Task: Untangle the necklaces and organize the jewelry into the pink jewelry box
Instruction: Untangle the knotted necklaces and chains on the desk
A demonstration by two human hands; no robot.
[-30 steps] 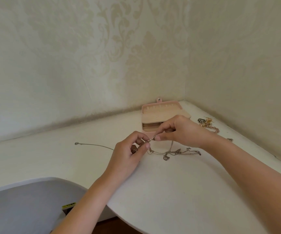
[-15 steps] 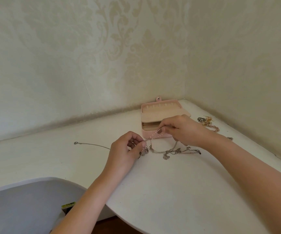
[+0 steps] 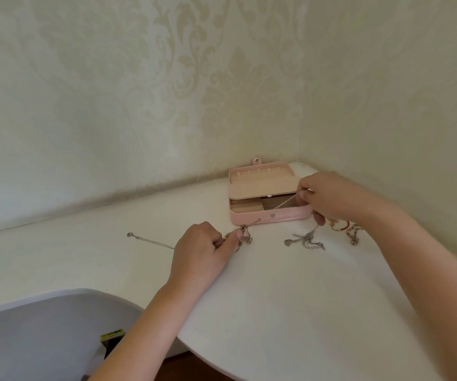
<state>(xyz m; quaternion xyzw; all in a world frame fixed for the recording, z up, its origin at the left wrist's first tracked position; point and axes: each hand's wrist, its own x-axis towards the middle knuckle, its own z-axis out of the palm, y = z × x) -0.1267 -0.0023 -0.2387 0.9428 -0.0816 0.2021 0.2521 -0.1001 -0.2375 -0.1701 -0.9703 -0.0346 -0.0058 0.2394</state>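
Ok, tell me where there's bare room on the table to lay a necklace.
Bare: the table between both forearms; also the strip along the wall left of the pink box, behind the thin silver chain. Crowded: before and right of the box, with the silver tangle, the gold pieces and the taut chain.

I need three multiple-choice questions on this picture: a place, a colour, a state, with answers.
1. Where does the jewelry box stand?
A) at the table's far corner
B) on the floor
C) at the table's near edge
2. What colour is its outside?
A) blue
B) pink
C) black
3. How is the chain between the hands?
A) coiled inside the box
B) pulled straight
C) hanging off the table
1 A: it sits in the back corner.
2 B: its front is pink.
3 B: left hand and right hand pinch it taut.
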